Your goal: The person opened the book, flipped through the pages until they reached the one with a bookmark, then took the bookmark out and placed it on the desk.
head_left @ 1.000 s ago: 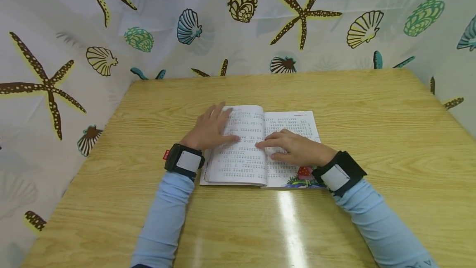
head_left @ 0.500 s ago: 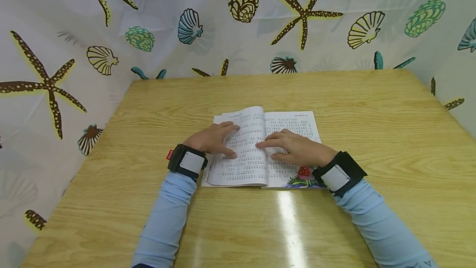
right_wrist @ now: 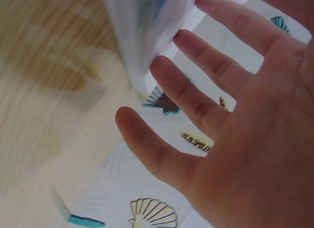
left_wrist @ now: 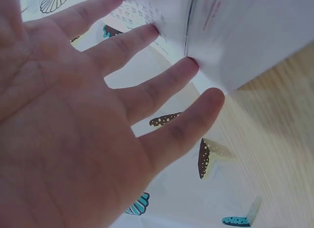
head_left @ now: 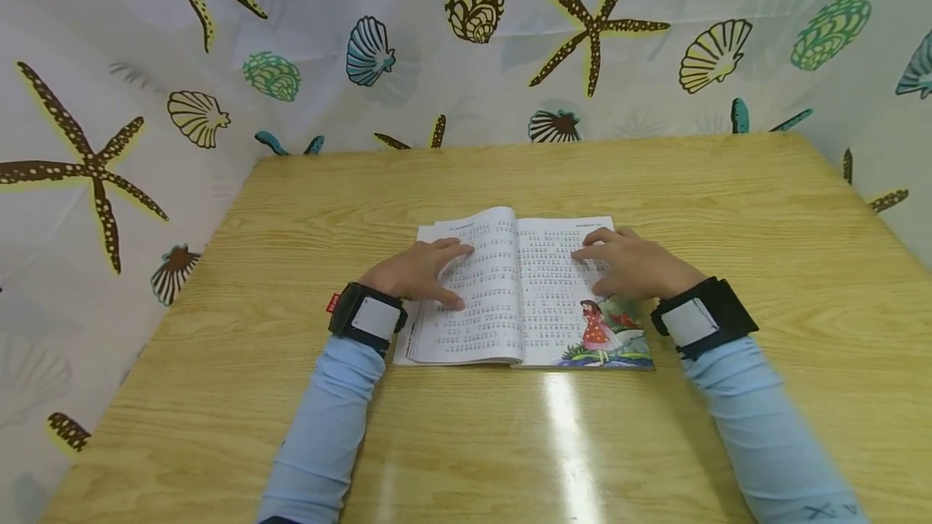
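Observation:
An open book (head_left: 480,322) lies on the table, its pages covered in lines of small print. My left hand (head_left: 418,272) rests on the left page with fingers spread, and its fingertips (left_wrist: 189,65) touch the paper in the left wrist view. Over the outer part of the right page lies my right hand (head_left: 637,265), fingers extended. In the right wrist view its fingertips (right_wrist: 159,65) meet the page near the book's edge. A picture of a figure in a red dress (head_left: 597,328) shows at the right page's lower corner. Neither hand grips anything.
The wooden table (head_left: 466,443) extends around the book on all sides. A white cloth (head_left: 306,6) printed with starfish and shells hangs behind the table and along its sides. Dark bands (head_left: 705,318) with white patches circle both wrists.
My right hand has moved right from near the book's middle to the right page's outer edge, uncovering the picture. My left hand slid down the left page earlier, then stayed.

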Demonstrator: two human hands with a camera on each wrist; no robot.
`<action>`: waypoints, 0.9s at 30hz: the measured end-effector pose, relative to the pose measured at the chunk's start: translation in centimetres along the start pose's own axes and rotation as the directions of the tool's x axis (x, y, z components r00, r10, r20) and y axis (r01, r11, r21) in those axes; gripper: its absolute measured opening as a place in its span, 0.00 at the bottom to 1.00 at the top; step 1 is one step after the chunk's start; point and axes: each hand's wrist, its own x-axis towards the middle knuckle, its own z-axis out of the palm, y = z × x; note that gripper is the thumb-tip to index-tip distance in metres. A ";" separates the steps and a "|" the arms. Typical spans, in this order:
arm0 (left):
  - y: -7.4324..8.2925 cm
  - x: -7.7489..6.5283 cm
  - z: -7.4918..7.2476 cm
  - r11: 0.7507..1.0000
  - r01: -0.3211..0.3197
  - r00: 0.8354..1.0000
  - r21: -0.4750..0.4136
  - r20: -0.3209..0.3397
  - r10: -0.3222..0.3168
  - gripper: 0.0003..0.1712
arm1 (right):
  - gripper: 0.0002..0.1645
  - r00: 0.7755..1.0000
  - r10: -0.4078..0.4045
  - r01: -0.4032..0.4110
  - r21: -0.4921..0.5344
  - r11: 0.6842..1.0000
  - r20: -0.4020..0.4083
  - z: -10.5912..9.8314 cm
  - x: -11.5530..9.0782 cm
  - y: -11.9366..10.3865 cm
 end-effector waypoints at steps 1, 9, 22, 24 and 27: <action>0.0 0.0 0.0 1.000 -0.001 1.000 -0.001 0.000 0.001 0.51 | 0.29 1.000 0.007 -0.007 0.007 1.000 -0.005 -0.1 -0.1 0.4; 0.0 0.0 0.0 1.000 -0.004 1.000 0.002 0.002 0.004 0.51 | 0.31 0.998 0.057 -0.055 0.100 0.994 -0.013 -0.4 -0.5 2.1; 0.1 -0.1 0.0 1.000 0.008 1.000 0.006 0.001 -0.008 0.51 | 0.32 0.990 0.140 -0.139 0.131 0.982 0.001 -0.4 -0.6 3.2; 0.1 0.0 0.0 1.000 0.009 1.000 0.007 0.000 -0.009 0.51 | 0.32 0.990 0.141 -0.140 0.131 0.982 0.001 -0.3 -0.6 3.2; 0.2 0.0 0.0 1.000 0.009 1.000 0.010 -0.001 -0.009 0.51 | 0.32 0.990 0.142 -0.141 0.130 0.981 0.002 -0.2 -0.5 3.2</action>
